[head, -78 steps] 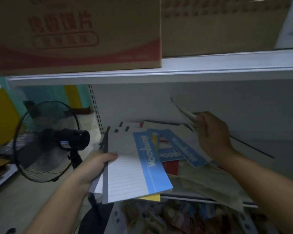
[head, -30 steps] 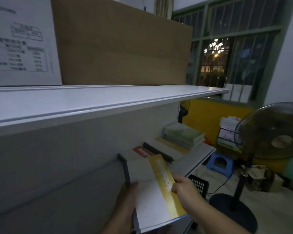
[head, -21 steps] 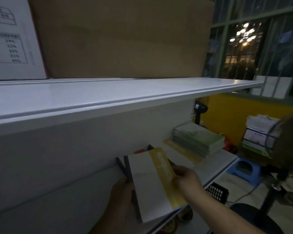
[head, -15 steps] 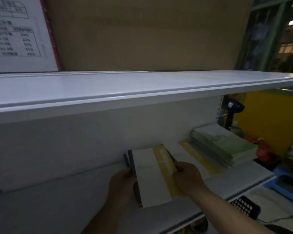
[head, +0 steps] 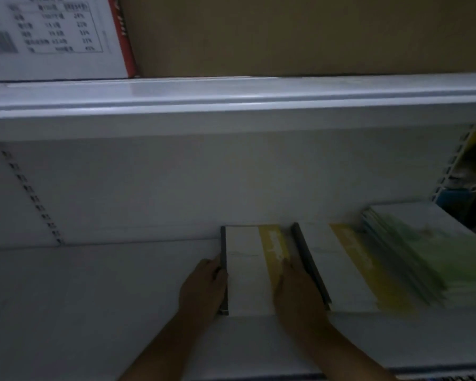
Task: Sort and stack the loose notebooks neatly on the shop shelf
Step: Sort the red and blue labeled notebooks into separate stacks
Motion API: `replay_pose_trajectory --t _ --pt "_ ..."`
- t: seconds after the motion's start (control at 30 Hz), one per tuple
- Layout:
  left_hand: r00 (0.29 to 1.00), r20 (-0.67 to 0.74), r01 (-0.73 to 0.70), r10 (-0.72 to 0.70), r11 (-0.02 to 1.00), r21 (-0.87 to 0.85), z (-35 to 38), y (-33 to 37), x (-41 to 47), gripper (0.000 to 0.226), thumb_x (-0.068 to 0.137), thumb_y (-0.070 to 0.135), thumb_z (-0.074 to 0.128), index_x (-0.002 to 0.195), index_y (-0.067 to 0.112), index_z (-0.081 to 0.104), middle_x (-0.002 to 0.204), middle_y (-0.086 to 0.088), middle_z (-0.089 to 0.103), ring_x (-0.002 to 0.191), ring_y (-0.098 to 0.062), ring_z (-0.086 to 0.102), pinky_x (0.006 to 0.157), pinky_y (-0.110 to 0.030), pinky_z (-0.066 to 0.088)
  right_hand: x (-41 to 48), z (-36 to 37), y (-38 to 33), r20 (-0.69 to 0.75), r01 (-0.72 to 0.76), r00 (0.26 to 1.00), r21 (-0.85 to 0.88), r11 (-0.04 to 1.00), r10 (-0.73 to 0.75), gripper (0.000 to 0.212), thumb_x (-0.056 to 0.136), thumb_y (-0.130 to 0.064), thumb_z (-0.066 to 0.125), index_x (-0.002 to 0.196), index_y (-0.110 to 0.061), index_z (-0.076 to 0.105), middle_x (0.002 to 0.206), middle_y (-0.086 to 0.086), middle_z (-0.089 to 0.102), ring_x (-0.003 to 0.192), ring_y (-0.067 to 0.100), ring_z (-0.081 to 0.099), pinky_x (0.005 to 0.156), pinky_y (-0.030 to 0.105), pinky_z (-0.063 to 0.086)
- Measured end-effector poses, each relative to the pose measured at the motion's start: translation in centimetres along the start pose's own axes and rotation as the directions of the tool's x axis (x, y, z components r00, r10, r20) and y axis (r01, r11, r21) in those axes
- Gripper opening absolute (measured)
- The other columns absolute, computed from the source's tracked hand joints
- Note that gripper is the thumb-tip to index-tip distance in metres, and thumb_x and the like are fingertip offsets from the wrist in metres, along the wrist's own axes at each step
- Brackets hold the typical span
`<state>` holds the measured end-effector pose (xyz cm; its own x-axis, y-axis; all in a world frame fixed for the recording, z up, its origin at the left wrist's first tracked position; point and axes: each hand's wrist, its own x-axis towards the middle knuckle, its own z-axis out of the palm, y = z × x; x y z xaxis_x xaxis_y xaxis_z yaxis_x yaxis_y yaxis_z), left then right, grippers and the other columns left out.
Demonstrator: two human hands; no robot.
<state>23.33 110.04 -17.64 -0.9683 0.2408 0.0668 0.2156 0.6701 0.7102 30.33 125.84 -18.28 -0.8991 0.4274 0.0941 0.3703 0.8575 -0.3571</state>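
Notebooks, yellow-band, white cover [head: 245,270]: half a second ago they are held tilted near the front lip of the lower shelf [head: 94,303]. Now they lie flat on it, dark spine to the left, far edge close to the back panel [head: 176,185]. They sit just beside the neighbouring yellow-band stack [head: 341,265], with a narrow gap between the two. Whether the far edge touches the panel cannot be told.

View change: the camera is turned more squarely at the shelving. The window and fan seen a second ago are out of frame; only a sliver of yellow wall shows at the far right.

Left hand [head: 204,287]: it lies against the spine side, thumb at the upper edge of the spine, fingers curled round that edge, gripping it. Forearm runs down to the lower frame edge.

Right hand [head: 297,290]: it covers the near right corner of the cover, thumb on the yellow band, fingers down in the gap beside the neighbouring stack, clasping the right edge. Motion blur softens the fingertips.

Green notebook stack [head: 418,251]: further right, overlapping the neighbouring stack's right side, edges fanned.

Upper shelf [head: 231,97]: carries a plain cardboard box [head: 300,34] and a white carton with a printed table [head: 52,31].
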Motion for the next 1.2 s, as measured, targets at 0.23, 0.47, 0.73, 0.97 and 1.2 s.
replay_pose_trajectory --t 0.23,0.47,0.73,0.97,1.2 --pt "1.000 -0.015 0.005 -0.005 0.999 0.041 0.2 -0.3 0.1 0.023 0.096 0.033 0.039 0.107 0.026 0.058 0.099 -0.004 0.057 0.098 -0.022 0.057 0.080 -0.029 0.041 0.1 0.9 0.3 -0.132 0.077 0.989 0.113 0.991 -0.062 0.045 0.084 -0.011 0.033 0.118 0.000 0.061 0.127 0.026 0.054 0.113 0.040 0.058 0.085 0.044 0.053" --pt "0.998 -0.033 -0.060 0.059 0.997 -0.040 -0.2 -0.5 -0.6 0.035 0.096 0.042 0.041 0.111 0.022 0.066 0.097 -0.001 0.063 0.090 -0.017 0.060 0.078 -0.028 0.045 -0.1 -0.8 -0.1 0.056 0.162 0.986 -0.099 0.982 -0.157 0.038 0.094 -0.008 0.031 0.131 -0.005 0.041 0.148 0.017 0.029 0.133 0.027 0.036 0.104 0.033 0.036" --pt "0.964 0.251 -0.092 0.087 0.996 0.008 -8.2 -3.5 -2.9 0.047 0.092 0.038 0.055 0.135 0.019 0.049 0.143 -0.004 0.043 0.128 -0.019 0.045 0.109 -0.034 0.035 0.1 -3.1 -3.3 0.170 0.062 0.985 -0.408 0.911 0.009 0.038 0.096 -0.012 0.034 0.129 -0.007 0.050 0.128 0.014 0.056 0.117 0.029 0.056 0.089 0.036 0.048" --pt "0.983 0.180 -0.158 0.042 0.698 0.699 -27.0 -14.8 -5.5 0.062 0.098 0.052 0.025 0.152 0.026 0.009 0.160 0.002 -0.003 0.147 -0.015 -0.010 0.118 -0.035 -0.003 -2.5 -1.1 -18.9 0.192 0.226 0.969 -0.460 0.858 -0.153 0.058 0.100 -0.035 0.027 0.151 -0.013 0.008 0.156 0.016 0.015 0.144 0.036 0.014 0.117 0.049 0.010" --pt "0.996 -0.077 0.092 -0.050 0.549 0.831 -45.9 -23.6 -12.8 0.070 0.091 0.060 0.015 0.151 0.025 0.016 0.160 -0.003 0.007 0.147 -0.020 0.002 0.118 -0.041 0.007 -12.4 4.1 -42.6 0.360 0.847 0.525 -0.128 0.516 -0.771 0.061 0.099 -0.037 0.034 0.151 -0.026 0.006 0.160 0.006 0.001 0.147 0.024 0.000 0.119 0.041 0.002"
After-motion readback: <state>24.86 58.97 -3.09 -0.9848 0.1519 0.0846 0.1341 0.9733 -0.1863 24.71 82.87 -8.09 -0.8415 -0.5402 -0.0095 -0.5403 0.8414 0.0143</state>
